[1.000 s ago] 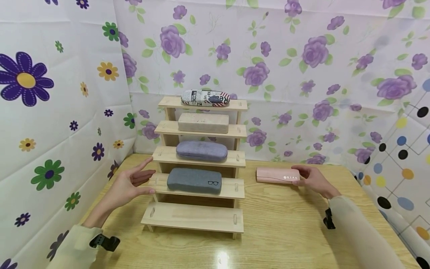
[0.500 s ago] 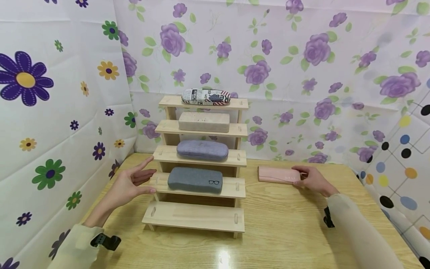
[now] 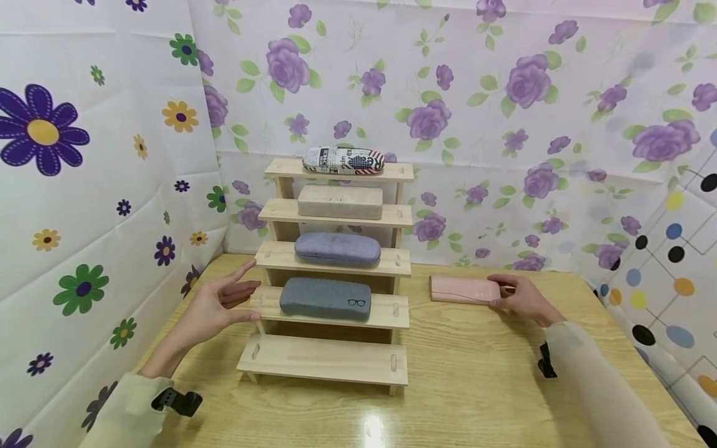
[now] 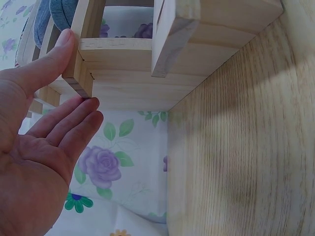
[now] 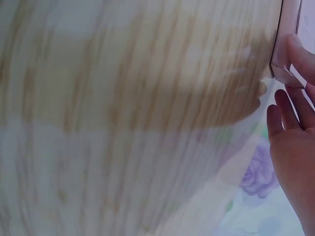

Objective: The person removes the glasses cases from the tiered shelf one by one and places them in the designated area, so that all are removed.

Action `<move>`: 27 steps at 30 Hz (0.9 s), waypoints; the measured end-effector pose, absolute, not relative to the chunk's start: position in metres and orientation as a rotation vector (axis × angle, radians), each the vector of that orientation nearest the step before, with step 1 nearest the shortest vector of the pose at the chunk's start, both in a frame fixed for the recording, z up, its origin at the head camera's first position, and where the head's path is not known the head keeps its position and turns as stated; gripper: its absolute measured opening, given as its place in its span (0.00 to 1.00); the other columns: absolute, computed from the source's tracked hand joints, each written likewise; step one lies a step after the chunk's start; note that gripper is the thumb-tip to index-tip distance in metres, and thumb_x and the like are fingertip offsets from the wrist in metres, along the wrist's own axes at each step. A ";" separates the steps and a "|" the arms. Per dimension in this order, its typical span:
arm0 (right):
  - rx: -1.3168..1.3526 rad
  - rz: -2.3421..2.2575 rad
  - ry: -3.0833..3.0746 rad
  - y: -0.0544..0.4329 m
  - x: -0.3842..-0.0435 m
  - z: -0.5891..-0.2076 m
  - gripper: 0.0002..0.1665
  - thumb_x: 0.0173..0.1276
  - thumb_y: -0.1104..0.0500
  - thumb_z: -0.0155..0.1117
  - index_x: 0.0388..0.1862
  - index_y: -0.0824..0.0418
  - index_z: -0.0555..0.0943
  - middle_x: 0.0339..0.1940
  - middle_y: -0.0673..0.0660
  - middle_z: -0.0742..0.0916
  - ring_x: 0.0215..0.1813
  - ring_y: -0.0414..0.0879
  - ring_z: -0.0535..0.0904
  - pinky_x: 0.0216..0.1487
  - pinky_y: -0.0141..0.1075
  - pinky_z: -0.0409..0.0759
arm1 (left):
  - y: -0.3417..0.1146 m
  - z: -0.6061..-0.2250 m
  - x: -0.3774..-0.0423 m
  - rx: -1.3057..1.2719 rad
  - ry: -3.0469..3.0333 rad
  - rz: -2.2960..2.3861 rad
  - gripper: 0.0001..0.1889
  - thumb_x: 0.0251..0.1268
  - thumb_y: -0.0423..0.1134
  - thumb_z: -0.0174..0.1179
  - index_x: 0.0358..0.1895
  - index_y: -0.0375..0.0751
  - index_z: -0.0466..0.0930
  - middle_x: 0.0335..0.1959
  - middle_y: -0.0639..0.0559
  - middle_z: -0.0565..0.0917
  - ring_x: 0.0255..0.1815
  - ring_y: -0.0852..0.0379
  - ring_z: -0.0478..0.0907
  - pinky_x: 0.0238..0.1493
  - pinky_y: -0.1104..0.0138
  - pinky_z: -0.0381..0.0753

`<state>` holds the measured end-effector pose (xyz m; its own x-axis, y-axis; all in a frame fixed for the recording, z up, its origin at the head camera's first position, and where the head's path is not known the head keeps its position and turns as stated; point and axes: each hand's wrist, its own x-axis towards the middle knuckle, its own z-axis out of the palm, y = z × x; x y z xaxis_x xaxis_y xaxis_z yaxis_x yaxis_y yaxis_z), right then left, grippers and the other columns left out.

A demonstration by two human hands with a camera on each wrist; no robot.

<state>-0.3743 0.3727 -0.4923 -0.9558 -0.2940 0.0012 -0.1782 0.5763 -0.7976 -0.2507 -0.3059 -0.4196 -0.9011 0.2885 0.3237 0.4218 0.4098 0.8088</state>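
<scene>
At the right end of a pink glasses case [image 3: 462,290], my right hand [image 3: 523,300] pinches it between thumb and fingers. The case lies on its long side on the table; in the right wrist view only the end of the case [image 5: 287,64] shows, with the thumb against it. My left hand [image 3: 210,308] is at the left side of a five-step wooden rack [image 3: 325,361], fingers fairly straight. In the left wrist view its thumb [image 4: 63,42] touches the face of a step board and its fingertips reach the board's lower edge.
Four steps each bear a case: a grey-blue case [image 3: 325,298] with a glasses print, a purple case [image 3: 337,249], a beige box-shaped case [image 3: 340,202] and a newspaper-print case [image 3: 343,161] on top. The table [image 3: 476,373] meets flowered cloth walls [image 3: 476,155].
Both hands keep nearly the same places, apart from a slight shift of the head view. The pale lettering on the pink glasses case looks fainter now.
</scene>
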 end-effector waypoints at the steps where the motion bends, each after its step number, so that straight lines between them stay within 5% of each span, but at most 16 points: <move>1: -0.400 -1.342 2.668 0.372 -0.374 -0.493 0.43 0.69 0.69 0.74 0.78 0.75 0.66 0.75 0.79 0.70 0.72 0.77 0.68 0.68 0.58 0.79 | -0.306 -0.420 -0.251 -0.638 -2.525 -1.509 0.53 0.56 0.30 0.80 0.85 0.53 0.60 0.65 0.32 0.81 0.66 0.38 0.79 0.60 0.61 0.84; 8: -0.369 -1.395 2.677 0.369 -0.375 -0.494 0.42 0.69 0.70 0.73 0.79 0.74 0.66 0.72 0.78 0.74 0.67 0.72 0.75 0.53 0.32 0.85 | -0.306 -0.418 -0.251 -0.634 -2.524 -1.537 0.54 0.57 0.30 0.80 0.85 0.54 0.60 0.66 0.29 0.79 0.67 0.37 0.78 0.61 0.65 0.83; 22: -0.313 -1.373 2.688 0.368 -0.377 -0.493 0.41 0.70 0.70 0.72 0.79 0.74 0.66 0.72 0.78 0.73 0.67 0.72 0.75 0.53 0.33 0.84 | -0.304 -0.419 -0.250 -0.625 -2.519 -1.570 0.54 0.56 0.28 0.80 0.85 0.52 0.60 0.66 0.29 0.79 0.67 0.33 0.76 0.62 0.54 0.82; 27: -0.316 -1.363 2.702 0.367 -0.379 -0.494 0.41 0.70 0.70 0.72 0.79 0.74 0.67 0.70 0.78 0.75 0.65 0.70 0.76 0.53 0.34 0.84 | -0.305 -0.418 -0.250 -0.633 -2.520 -1.569 0.54 0.56 0.29 0.80 0.85 0.52 0.60 0.67 0.28 0.78 0.67 0.35 0.77 0.61 0.61 0.83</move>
<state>-0.3789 0.3669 -0.4941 -0.9735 -0.2286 0.0050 -0.1399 0.5780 -0.8039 -0.2500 -0.3051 -0.4182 -0.9075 0.2907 0.3031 0.4003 0.3805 0.8336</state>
